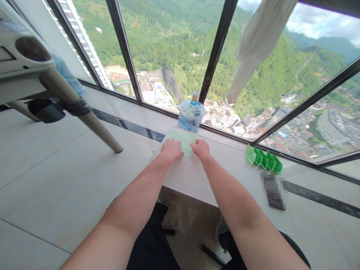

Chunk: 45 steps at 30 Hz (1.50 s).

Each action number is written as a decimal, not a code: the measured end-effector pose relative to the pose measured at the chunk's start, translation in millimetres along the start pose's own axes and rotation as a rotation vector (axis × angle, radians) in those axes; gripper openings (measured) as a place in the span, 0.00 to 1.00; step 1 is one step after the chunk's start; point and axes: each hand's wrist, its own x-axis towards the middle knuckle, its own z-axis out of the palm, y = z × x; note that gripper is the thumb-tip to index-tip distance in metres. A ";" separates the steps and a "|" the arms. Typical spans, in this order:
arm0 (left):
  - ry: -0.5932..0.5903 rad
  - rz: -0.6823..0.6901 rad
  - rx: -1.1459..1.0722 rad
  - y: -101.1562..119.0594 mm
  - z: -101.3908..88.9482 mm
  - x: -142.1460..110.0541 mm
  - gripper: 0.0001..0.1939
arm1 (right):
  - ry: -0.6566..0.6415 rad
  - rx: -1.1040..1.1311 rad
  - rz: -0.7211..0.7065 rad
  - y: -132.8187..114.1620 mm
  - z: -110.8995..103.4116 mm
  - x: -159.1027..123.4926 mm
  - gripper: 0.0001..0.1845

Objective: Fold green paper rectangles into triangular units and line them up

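Note:
A pale green sheet of paper (186,140) lies on the white table (185,176), towards its far left end. My left hand (171,149) rests on the left part of the sheet, fingers stretched forward and thumb out to the right. At the sheet's right edge, my right hand (201,147) has its fingers curled and pinched together on the paper. Some of the fingertips are too small to make out clearly.
Several green folded paper pieces (264,159) stand in a row at the table's right. Near them lies a phone-like dark object (276,200), partly pixelated. A large water bottle (191,116) stands beyond the table, by the window. A chair-like frame's leg (98,129) is at left.

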 end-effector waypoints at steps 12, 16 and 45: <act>0.001 -0.005 -0.006 1.3 -0.9 0.1 0.30 | 0.040 0.100 0.017 -3.4 3.2 1.8 0.03; 0.193 -0.091 -0.124 5.7 -6.0 0.5 0.38 | 0.048 0.219 0.010 2.3 -3.3 -0.2 0.04; -0.301 -0.228 -1.282 128.5 28.6 -9.6 0.16 | 0.036 0.983 0.136 177.4 -141.0 -106.4 0.35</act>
